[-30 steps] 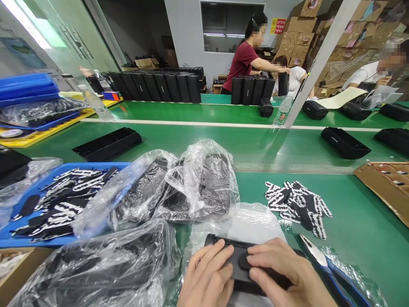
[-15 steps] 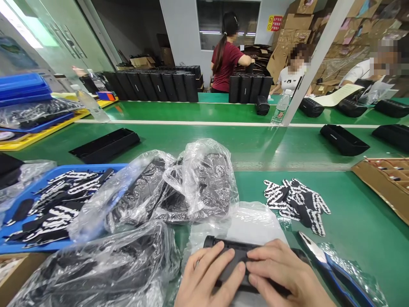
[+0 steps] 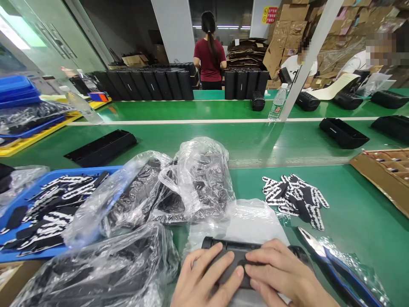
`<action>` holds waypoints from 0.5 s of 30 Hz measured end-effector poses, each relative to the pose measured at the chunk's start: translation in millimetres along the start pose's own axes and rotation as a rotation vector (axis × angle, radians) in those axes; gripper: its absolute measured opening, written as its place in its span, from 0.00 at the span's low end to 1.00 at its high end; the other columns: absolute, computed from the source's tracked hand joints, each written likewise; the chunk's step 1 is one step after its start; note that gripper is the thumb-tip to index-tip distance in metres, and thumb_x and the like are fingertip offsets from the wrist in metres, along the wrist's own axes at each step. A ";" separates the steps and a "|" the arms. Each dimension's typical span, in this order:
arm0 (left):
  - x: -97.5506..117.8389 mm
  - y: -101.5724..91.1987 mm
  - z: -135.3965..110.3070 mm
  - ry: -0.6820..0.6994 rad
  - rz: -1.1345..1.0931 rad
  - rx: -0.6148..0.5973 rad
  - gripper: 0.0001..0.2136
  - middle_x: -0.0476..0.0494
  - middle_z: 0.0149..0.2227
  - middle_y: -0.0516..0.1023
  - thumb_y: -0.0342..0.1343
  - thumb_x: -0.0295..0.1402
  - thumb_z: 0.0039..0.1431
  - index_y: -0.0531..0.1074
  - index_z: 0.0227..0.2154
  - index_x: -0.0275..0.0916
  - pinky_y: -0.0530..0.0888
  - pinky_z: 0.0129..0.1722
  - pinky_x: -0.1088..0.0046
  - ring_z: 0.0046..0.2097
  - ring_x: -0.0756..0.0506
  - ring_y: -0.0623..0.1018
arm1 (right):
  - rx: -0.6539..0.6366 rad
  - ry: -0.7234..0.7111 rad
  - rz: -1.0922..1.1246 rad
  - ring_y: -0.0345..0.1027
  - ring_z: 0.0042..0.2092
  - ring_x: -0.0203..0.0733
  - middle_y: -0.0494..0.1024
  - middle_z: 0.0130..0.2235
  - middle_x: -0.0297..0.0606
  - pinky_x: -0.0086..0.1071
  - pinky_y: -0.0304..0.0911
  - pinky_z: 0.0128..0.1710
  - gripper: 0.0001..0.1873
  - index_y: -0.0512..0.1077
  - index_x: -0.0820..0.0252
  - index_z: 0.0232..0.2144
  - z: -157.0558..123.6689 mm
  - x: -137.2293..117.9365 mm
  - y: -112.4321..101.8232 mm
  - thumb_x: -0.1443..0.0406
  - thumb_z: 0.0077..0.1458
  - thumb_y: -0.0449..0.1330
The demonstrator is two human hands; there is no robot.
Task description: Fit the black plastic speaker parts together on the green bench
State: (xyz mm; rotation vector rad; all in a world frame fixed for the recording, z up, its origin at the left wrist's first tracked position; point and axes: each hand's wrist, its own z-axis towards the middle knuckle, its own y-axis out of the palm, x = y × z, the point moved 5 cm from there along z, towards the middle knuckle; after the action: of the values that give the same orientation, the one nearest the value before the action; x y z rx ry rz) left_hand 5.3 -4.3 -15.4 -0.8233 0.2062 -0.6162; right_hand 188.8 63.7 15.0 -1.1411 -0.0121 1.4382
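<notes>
A long black plastic casing (image 3: 230, 265) lies in front of me over a piece of white plastic wrap (image 3: 255, 219). My left hand (image 3: 207, 275) grips its left part, fingers spread over the top face. On the right part, my right hand (image 3: 281, 270) presses with its fingertips close to those of the left. Both hands cover much of the casing, and its underside is hidden. Blue-handled pliers (image 3: 335, 264) lie right of my right hand, jaws pointing away. Beyond them is a pile of black-and-white strips (image 3: 295, 198).
Bagged black parts (image 3: 198, 183) and another clear bag (image 3: 105, 264) lie left. A blue tray (image 3: 9, 256) holds more strips. A cardboard box (image 3: 383, 187) stands right. Across the green bench are black housings (image 3: 343, 132), a bottle (image 3: 278, 102) and several people.
My hands stay nearly in place on the casing, with only slight finger shifts. Across the bench, the person in red has turned their back. My view has shifted slightly.
</notes>
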 end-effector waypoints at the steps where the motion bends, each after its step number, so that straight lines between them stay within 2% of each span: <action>1: 0.3 -0.4 0.5 -0.003 -0.009 -0.012 0.18 0.44 0.53 0.83 0.44 0.34 0.78 0.81 0.51 0.45 0.65 0.57 0.59 0.62 0.38 0.73 | 0.049 -0.003 -0.002 0.74 0.43 0.44 0.82 0.45 0.43 0.35 0.77 0.43 0.11 0.80 0.59 0.45 -4.6 2.3 1.7 0.72 0.68 0.58; 3: -0.1 -0.8 1.0 -0.052 -0.041 -0.032 0.18 0.43 0.53 0.83 0.43 0.33 0.79 0.80 0.52 0.44 0.65 0.56 0.58 0.62 0.37 0.73 | 0.109 0.007 0.002 0.73 0.45 0.45 0.81 0.46 0.44 0.36 0.75 0.45 0.13 0.79 0.59 0.46 -13.5 6.7 5.4 0.71 0.70 0.54; 6: 0.4 -1.2 1.1 -0.131 -0.091 -0.044 0.18 0.42 0.52 0.84 0.43 0.33 0.79 0.79 0.52 0.44 0.65 0.56 0.56 0.62 0.38 0.72 | 0.098 0.027 0.010 0.71 0.46 0.45 0.80 0.47 0.44 0.36 0.74 0.47 0.13 0.78 0.59 0.46 -20.2 7.7 8.2 0.73 0.68 0.55; 10: 2.4 -1.9 0.9 -0.146 -0.102 -0.070 0.20 0.42 0.51 0.85 0.40 0.39 0.80 0.78 0.53 0.45 0.65 0.57 0.55 0.63 0.39 0.72 | 0.042 0.075 -0.005 0.70 0.46 0.45 0.79 0.47 0.43 0.36 0.73 0.46 0.15 0.77 0.59 0.46 -16.8 0.3 2.5 0.77 0.65 0.57; 15: 1.3 -5.8 -0.7 -0.131 -0.077 -0.092 0.20 0.44 0.52 0.85 0.39 0.40 0.80 0.78 0.55 0.48 0.64 0.58 0.56 0.65 0.41 0.71 | 0.015 0.166 -0.044 0.69 0.44 0.44 0.77 0.45 0.43 0.36 0.72 0.43 0.16 0.77 0.57 0.46 -12.5 -5.2 -2.4 0.78 0.64 0.57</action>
State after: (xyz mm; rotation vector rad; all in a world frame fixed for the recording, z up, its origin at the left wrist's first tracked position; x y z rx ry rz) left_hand 3.6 -8.5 -11.5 -0.9603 0.0841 -0.6264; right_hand 197.2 53.0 13.3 -1.2370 0.0896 1.2990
